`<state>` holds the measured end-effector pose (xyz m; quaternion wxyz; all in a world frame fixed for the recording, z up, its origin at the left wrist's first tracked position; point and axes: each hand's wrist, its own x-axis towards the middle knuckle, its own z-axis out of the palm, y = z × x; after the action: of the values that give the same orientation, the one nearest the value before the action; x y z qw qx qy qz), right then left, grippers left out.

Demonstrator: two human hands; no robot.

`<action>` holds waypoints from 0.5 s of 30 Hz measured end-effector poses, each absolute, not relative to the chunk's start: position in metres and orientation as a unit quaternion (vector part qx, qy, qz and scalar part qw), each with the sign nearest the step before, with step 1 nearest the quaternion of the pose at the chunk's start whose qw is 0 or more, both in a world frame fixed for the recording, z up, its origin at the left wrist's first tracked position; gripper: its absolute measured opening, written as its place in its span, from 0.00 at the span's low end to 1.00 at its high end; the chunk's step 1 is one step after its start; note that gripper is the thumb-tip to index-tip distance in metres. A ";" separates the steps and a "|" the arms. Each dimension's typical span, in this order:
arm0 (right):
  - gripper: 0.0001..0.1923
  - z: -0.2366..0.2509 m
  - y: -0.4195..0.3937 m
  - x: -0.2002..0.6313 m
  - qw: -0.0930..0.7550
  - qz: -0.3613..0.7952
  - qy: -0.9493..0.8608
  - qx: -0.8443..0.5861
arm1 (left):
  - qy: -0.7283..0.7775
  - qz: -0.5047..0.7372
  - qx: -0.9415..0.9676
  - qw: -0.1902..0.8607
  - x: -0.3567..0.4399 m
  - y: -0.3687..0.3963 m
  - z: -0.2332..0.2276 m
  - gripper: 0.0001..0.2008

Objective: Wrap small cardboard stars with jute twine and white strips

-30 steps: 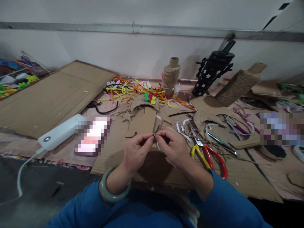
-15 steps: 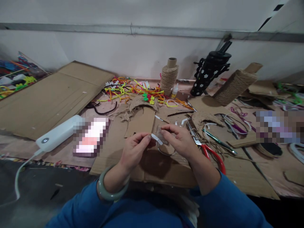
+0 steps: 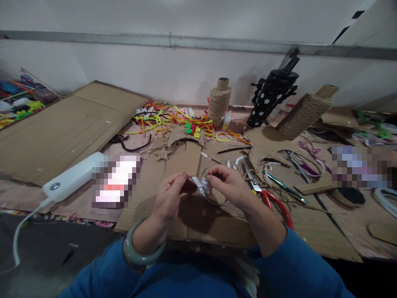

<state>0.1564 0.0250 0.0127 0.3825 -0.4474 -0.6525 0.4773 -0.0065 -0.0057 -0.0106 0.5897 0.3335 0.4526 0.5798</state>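
Observation:
My left hand and my right hand meet above a flat cardboard sheet in front of me. Together they pinch a small clear tape piece with a white strip between their fingertips. A thin wire-like hoop hangs below my right fingers. My left wrist wears a pale green bangle. Both sleeves are blue.
Red-handled scissors lie just right of my right hand. Two twine spools, a black flowered bottle, colourful pipe cleaners, a white power bank and a large cardboard sheet lie around.
My hands rose slightly and drew a little apart; the white strip now shows between the fingertips, where before they pinched tightly together.

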 end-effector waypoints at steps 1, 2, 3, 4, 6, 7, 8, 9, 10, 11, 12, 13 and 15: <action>0.05 0.011 0.027 0.157 0.402 0.491 -0.634 -0.442 | 0.452 0.580 0.328 0.593 -0.006 -0.006 -0.009 0.16; 0.06 0.009 0.028 0.157 0.423 0.501 -0.615 -0.439 | 0.452 0.574 0.331 0.597 -0.005 -0.007 -0.007 0.17; 0.06 0.007 0.029 0.157 0.441 0.509 -0.595 -0.438 | 0.452 0.561 0.343 0.604 -0.004 -0.008 -0.005 0.16; 0.07 0.006 0.031 0.156 0.457 0.518 -0.575 -0.438 | 0.451 0.541 0.361 0.611 -0.003 -0.009 -0.003 0.16; 0.07 0.004 0.031 0.154 0.475 0.538 -0.544 -0.435 | 0.451 0.504 0.400 0.618 -0.002 -0.010 -0.002 0.14; 0.07 0.003 0.031 0.153 0.478 0.545 -0.536 -0.433 | 0.453 0.493 0.417 0.615 -0.002 -0.010 -0.003 0.13; 0.07 0.003 0.031 0.152 0.477 0.550 -0.533 -0.431 | 0.457 0.489 0.429 0.607 -0.003 -0.010 -0.004 0.11; 0.07 0.004 0.030 0.150 0.473 0.552 -0.535 -0.431 | 0.462 0.491 0.434 0.598 -0.003 -0.009 -0.005 0.10; 0.06 0.005 0.029 0.149 0.469 0.552 -0.538 -0.432 | 0.466 0.497 0.432 0.590 -0.004 -0.009 -0.007 0.09; 0.06 0.006 0.028 0.148 0.464 0.549 -0.542 -0.434 | 0.468 0.507 0.426 0.586 -0.005 -0.008 -0.009 0.09; 0.06 0.007 0.028 0.148 0.453 0.549 -0.549 -0.438 | 0.467 0.519 0.413 0.585 -0.006 -0.007 -0.010 0.09; 0.05 0.009 0.027 0.148 0.436 0.551 -0.557 -0.442 | 0.466 0.534 0.394 0.585 -0.007 -0.007 -0.011 0.09; 0.05 0.011 0.026 0.149 0.396 0.558 -0.578 -0.444 | 0.464 0.563 0.352 0.587 -0.007 -0.006 -0.011 0.10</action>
<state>0.1495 0.0262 0.0114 0.3960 -0.4442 -0.5784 0.5580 -0.0069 -0.0060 -0.0108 0.5869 0.3520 0.4638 0.5626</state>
